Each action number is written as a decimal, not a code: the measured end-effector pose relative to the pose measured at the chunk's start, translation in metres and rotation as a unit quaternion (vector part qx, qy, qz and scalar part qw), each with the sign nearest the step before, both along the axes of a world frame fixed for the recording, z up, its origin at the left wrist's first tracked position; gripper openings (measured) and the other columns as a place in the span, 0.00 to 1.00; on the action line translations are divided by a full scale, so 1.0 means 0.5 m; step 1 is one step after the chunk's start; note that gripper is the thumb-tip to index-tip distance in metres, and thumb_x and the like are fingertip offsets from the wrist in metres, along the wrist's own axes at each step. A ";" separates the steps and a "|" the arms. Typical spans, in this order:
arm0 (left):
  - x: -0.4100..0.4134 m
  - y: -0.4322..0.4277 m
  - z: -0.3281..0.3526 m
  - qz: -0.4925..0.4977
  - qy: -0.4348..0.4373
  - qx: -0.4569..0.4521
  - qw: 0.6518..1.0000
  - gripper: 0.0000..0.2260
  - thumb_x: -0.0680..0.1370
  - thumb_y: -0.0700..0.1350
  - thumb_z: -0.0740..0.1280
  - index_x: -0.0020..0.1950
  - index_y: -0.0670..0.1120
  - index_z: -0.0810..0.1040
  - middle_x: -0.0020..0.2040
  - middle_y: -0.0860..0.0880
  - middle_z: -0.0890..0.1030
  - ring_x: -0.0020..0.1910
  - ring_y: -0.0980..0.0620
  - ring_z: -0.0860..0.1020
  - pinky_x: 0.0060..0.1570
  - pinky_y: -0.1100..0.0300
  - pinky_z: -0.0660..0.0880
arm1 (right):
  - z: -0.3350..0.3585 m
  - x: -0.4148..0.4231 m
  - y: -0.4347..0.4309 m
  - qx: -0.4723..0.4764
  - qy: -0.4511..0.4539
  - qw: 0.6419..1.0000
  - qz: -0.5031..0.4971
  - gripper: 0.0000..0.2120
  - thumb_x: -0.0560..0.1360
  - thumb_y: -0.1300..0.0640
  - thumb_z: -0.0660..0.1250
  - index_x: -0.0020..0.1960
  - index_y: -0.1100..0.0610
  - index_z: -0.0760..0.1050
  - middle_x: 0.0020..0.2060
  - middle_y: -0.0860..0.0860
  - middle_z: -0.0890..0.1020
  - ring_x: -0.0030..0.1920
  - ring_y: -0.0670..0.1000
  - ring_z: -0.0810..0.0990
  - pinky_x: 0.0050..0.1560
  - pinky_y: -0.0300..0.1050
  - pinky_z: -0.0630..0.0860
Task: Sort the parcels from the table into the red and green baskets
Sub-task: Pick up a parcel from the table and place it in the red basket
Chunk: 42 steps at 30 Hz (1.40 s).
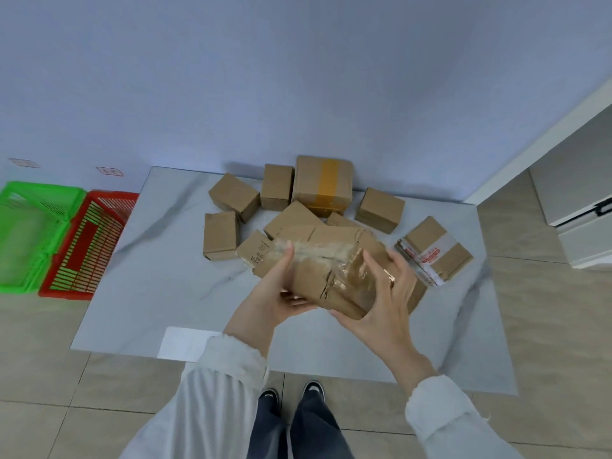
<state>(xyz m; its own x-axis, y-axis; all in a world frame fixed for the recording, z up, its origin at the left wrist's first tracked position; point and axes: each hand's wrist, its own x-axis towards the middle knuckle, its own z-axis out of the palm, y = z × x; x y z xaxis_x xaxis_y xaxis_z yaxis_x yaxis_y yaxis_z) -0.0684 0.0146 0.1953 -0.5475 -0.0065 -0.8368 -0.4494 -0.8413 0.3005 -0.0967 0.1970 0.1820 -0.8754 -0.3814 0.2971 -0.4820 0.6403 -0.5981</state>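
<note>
Over the near-centre of the table point(149, 286), both hands hold one crumpled brown parcel point(331, 260) clear of the top, wrapped w/ clear tape. Left hand point(276, 293) cups the near-left end, thumb laid up on the taped top, fingers curled underneath. Right hand point(389, 289) takes the right end, fingers spread & wrapped round the glossy tape. So both are closed on it, a firm two-handed hold. Behind & beside it some nine other parcels sit on the table in a loose cluster, incl. a bigger box w/ yellow tape point(323, 183) at the back by the wall and one w/ white-and-red tape point(430, 256) at far right. Green basket point(43, 188) and red basket point(112, 194) stand side by side just off the table's left edge, green further left. No parcel shows in either from this angle. Step in hand, as I read it: pick-up done, parcel held up for a look to decide which basket, prob. the first of the lot. Two small signs on the wall above the baskets are too blurred to read, so can't tell the sorting rule. Next move calls for a carry leftwards, well across the table, then a lowering into the chosen basket. Parcel looks soft & dented, so keep support under it on the way.
</note>
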 end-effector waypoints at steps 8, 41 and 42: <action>0.020 -0.032 0.055 -0.172 -0.028 -0.066 0.983 0.39 0.65 0.71 0.65 0.65 0.45 0.71 0.53 0.42 0.78 0.56 0.39 0.74 0.60 0.40 0.71 | -0.002 0.045 -0.020 0.084 0.247 0.962 0.079 0.38 0.63 0.44 0.77 0.67 0.48 0.64 0.66 0.62 0.61 0.69 0.62 0.60 0.71 0.57 0.61; 0.031 -0.082 0.066 -0.172 0.220 -0.264 0.923 0.51 0.58 0.74 0.68 0.76 0.61 0.51 0.76 0.55 0.60 0.74 0.51 0.61 0.67 0.46 0.64 | 0.101 -0.042 0.001 -0.296 -0.595 0.745 0.047 0.42 0.57 0.42 0.70 0.70 0.45 0.64 0.61 0.48 0.78 0.58 0.50 0.78 0.49 0.44 0.74; 0.023 -0.094 0.081 -0.151 0.196 -0.310 0.918 0.51 0.59 0.75 0.66 0.76 0.61 0.48 0.77 0.55 0.55 0.76 0.51 0.57 0.71 0.45 0.58 | 0.110 -0.046 0.008 -0.272 -0.595 0.754 0.062 0.41 0.56 0.42 0.70 0.69 0.43 0.65 0.59 0.47 0.80 0.56 0.49 0.79 0.48 0.43 0.75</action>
<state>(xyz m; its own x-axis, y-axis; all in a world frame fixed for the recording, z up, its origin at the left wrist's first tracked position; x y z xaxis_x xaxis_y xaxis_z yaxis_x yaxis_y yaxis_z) -0.0570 -0.0326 0.2357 -0.8612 -0.2129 -0.4615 -0.3886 -0.3093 0.8679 -0.1197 0.2012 0.2369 -0.6134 -0.5873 -0.5281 0.5674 0.1375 -0.8119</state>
